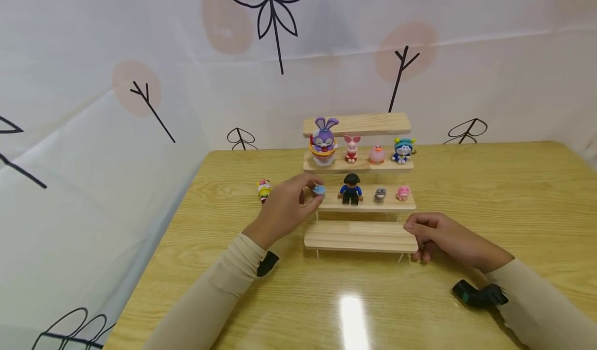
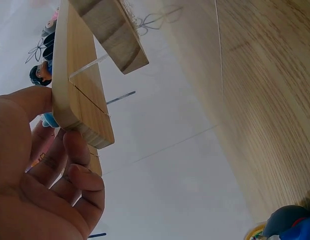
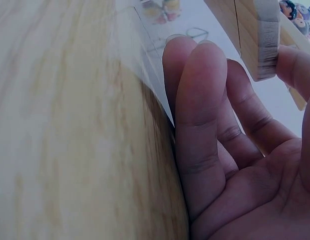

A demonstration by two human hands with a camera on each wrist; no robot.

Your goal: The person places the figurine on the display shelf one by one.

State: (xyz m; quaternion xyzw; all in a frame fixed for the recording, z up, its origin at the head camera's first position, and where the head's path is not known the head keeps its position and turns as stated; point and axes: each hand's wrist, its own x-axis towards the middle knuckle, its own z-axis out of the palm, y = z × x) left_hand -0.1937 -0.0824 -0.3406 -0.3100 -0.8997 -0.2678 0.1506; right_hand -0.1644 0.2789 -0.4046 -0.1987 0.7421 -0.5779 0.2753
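A tiny light-blue figurine point(image 1: 319, 190) is at the left end of the second-lowest shelf point(image 1: 364, 205) of a tiered wooden stand. My left hand point(image 1: 285, 202) pinches it between thumb and fingers, and in the left wrist view the figurine point(image 2: 48, 120) is mostly hidden behind the hand. To its right on that shelf are a black-haired toy figure point(image 1: 351, 190), a small grey figurine point(image 1: 380, 194) and a pink one point(image 1: 403, 193). At the right end of the bare lowest shelf point(image 1: 359, 236), my right hand point(image 1: 445, 240) holds the board's edge, thumb on top.
The shelf above carries a purple rabbit figurine point(image 1: 324, 141), a piglet point(image 1: 351, 152), a round pink bird point(image 1: 377, 154) and a blue-capped figurine point(image 1: 403, 152). The top shelf point(image 1: 368, 124) is bare. A yellow-dressed figurine point(image 1: 264, 190) lies on the table, left of the stand. Patterned cloth point(image 1: 345, 75) hangs behind.
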